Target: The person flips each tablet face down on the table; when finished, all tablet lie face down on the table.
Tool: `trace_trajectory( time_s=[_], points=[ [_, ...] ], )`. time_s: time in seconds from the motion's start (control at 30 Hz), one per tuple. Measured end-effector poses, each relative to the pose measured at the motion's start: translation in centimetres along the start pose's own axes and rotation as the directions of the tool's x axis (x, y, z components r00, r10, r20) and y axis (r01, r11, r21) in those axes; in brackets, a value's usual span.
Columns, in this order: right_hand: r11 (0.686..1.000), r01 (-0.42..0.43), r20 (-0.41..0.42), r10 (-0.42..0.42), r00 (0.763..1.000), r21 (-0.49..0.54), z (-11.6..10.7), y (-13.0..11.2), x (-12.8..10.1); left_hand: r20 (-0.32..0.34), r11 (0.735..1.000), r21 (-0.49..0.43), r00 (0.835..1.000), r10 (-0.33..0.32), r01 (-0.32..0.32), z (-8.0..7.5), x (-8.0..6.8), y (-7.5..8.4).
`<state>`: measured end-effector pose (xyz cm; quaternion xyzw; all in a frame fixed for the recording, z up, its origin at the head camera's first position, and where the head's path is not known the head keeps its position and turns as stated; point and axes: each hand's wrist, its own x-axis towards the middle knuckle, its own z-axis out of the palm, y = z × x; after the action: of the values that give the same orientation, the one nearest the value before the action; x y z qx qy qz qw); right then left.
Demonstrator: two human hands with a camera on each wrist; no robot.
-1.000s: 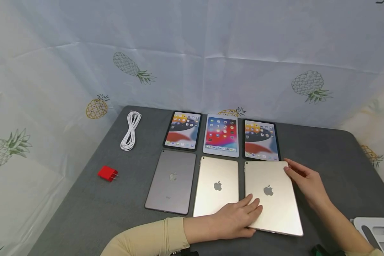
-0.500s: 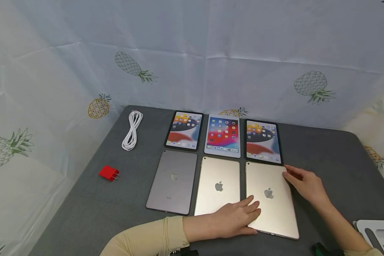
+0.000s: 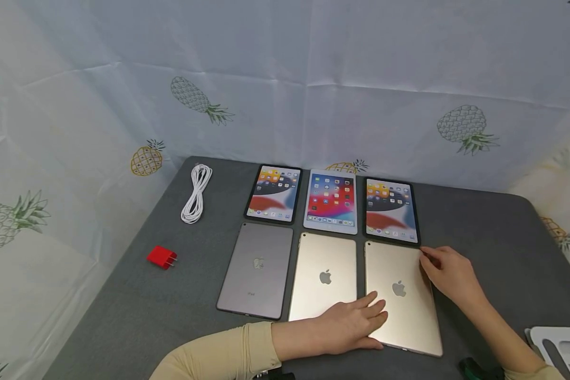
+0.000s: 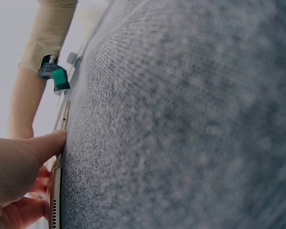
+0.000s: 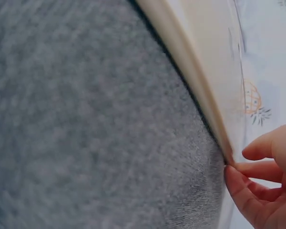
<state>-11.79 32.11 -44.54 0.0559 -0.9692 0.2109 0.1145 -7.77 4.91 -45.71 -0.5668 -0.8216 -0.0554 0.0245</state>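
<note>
Two rows of tablets lie on the grey table. The nearest right one is a gold tablet (image 3: 401, 301), back side up with an apple logo. My left hand (image 3: 351, 326) rests its spread fingers over that tablet's left edge, its thumb (image 4: 52, 143) along the near edge. At the far right corner, fingertips of my right hand (image 3: 451, 274) touch the edge; in the right wrist view the thumb (image 5: 257, 149) stands apart from it. A second gold tablet (image 3: 325, 264) lies beside it, partly behind my left hand, and a grey tablet (image 3: 256, 269) lies further left.
Behind stand out a black-framed tablet (image 3: 273, 193), a white tablet (image 3: 331, 200) and another black-framed tablet (image 3: 391, 211), screens lit. A coiled white cable (image 3: 196, 193) and a red charger plug (image 3: 161, 257) lie left. A white stand (image 3: 562, 343) is at the right edge.
The right gold tablet has come down flat and slid slightly nearer, uncovering the lower edge of the black-framed tablet behind. My right thumb has drawn back off its face to the edge.
</note>
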Motion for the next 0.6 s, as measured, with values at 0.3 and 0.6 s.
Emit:
trace_trajectory(
  time_s=[0.3, 0.6],
  points=[
    [0.998, -0.004, 0.072, 0.008, 0.997, -0.059, -0.1, -1.0, 0.7, -0.006, 1.0, 0.017, 1.0, 0.019, -0.019, -0.1, -0.2, -0.1],
    [1.0, 0.019, 0.002, -0.019, 1.0, -0.003, 1.0, -2.6, 2.2, 0.009, 0.987, -0.163, 1.0, 0.009, -0.007, -0.8, -0.4, -1.3]
  ],
)
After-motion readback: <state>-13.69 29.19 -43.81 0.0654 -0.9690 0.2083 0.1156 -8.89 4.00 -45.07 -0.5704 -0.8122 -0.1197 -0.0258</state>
